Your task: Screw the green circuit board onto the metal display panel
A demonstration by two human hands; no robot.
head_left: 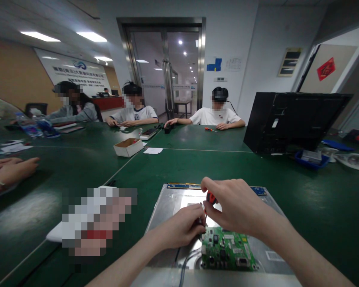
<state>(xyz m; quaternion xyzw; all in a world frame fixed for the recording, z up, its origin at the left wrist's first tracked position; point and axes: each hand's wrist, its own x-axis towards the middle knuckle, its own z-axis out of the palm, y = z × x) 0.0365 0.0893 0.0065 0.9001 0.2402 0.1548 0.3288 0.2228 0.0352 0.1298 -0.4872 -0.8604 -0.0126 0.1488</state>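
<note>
A metal display panel (pixel 164 203) lies flat on the green table in front of me. On its lower part sits a green circuit board (pixel 227 248), with dark cables beside its left edge. My right hand (pixel 235 201) is closed around the red and black handle of a screwdriver (pixel 210 197), above the panel and behind the board. My left hand (pixel 184 225) is at the board's upper left corner, its fingers pinched together near the screwdriver's lower end. Whatever those fingertips hold is too small to make out.
On the green table (pixel 131 175) stand a small open box (pixel 128 147), a large black monitor (pixel 296 121) and a blue tray (pixel 311 158). A pixelated object lies left of the panel. Another person's hands (pixel 14 171) rest at far left; three people sit opposite.
</note>
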